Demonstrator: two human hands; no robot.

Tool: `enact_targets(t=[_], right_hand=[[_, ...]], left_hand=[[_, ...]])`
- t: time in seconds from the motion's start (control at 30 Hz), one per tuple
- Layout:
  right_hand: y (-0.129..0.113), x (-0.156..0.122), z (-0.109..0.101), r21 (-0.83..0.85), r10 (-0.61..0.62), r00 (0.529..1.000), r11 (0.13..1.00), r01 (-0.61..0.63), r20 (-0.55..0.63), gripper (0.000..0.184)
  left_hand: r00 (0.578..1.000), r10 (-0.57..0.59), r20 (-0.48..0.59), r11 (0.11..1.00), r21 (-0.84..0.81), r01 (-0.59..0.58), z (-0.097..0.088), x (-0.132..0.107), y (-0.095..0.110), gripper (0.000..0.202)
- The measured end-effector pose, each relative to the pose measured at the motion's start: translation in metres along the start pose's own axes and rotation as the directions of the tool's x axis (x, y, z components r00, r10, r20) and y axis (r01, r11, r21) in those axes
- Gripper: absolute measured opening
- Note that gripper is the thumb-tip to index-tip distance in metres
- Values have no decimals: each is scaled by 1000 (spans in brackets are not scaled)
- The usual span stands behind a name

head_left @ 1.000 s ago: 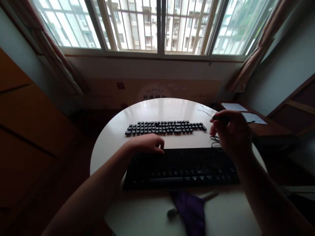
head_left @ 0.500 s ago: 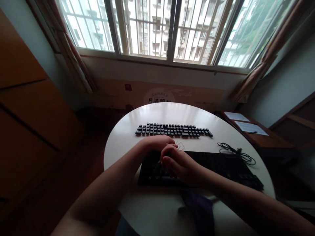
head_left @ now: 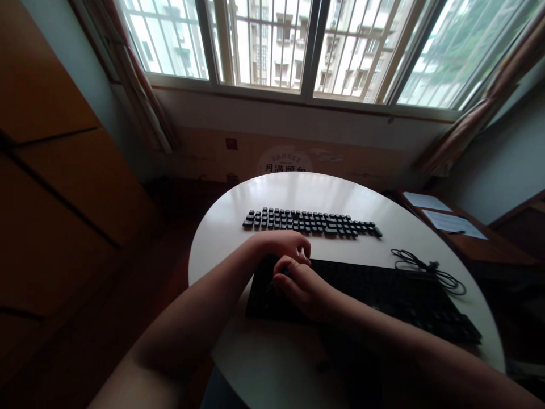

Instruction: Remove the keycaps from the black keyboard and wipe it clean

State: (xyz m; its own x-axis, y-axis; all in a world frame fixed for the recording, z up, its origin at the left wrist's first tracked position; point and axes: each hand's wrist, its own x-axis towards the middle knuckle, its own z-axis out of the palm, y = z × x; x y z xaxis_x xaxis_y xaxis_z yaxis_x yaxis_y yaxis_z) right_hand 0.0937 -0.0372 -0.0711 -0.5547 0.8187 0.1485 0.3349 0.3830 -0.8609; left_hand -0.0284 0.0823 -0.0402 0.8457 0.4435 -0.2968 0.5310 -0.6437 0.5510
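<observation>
Over the left part of the black keyboard [head_left: 374,289], I have my right hand [head_left: 300,281] curled, thumb up against the bent fingers; that grip looks drawn in, but its inner side is hidden from me, so I cannot tell what it holds. Just beyond it, at the keyboard's far edge, my left hand [head_left: 287,243] hangs with its fingers bent downward, and I cannot tell whether its grip is closed on anything. Between the 2 hands I catch a thin pale glint [head_left: 302,255], too small to make out. My right forearm [head_left: 395,335] crosses over the keyboard from the near right; my left forearm [head_left: 204,301] comes in past its left end. The keyboard lies flat on the white, rounded bench [head_left: 293,190], its right end angled toward me. Beyond my left hand, black keycaps [head_left: 330,232] stand in rows on the bench, apart from the keyboard. A coiled black cable [head_left: 431,266] lies by the keyboard's far right side. Farther right, I see 2 white sheets [head_left: 455,224] on a brown side surface [head_left: 506,244], and a barred window [head_left: 307,57] faces me.
</observation>
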Motion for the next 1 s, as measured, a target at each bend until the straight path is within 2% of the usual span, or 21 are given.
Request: enact_targets(t=[0.27,0.4,0.6,0.77,1.0], right_hand=[[-13,2,-1,-201,6,996,980,11,87,11],[-19,3,-2,-296,-52,993,952,82,109,16],[-21,6,1,-415,-67,989,902,117,133,24],[-15,7,6,-464,-180,973,856,227,145,24],[-17,5,3,-452,-197,974,862,228,114,25]], left_hand=[[1000,-21,-22,999,34,22,1,0,2,33],[998,-55,-25,997,48,56,0,-1,5,32],[995,-95,-23,992,81,97,-2,-1,5,33],[994,-109,-23,990,83,110,-3,-1,4,34],[992,-123,-12,989,83,124,-5,-1,5,35]])
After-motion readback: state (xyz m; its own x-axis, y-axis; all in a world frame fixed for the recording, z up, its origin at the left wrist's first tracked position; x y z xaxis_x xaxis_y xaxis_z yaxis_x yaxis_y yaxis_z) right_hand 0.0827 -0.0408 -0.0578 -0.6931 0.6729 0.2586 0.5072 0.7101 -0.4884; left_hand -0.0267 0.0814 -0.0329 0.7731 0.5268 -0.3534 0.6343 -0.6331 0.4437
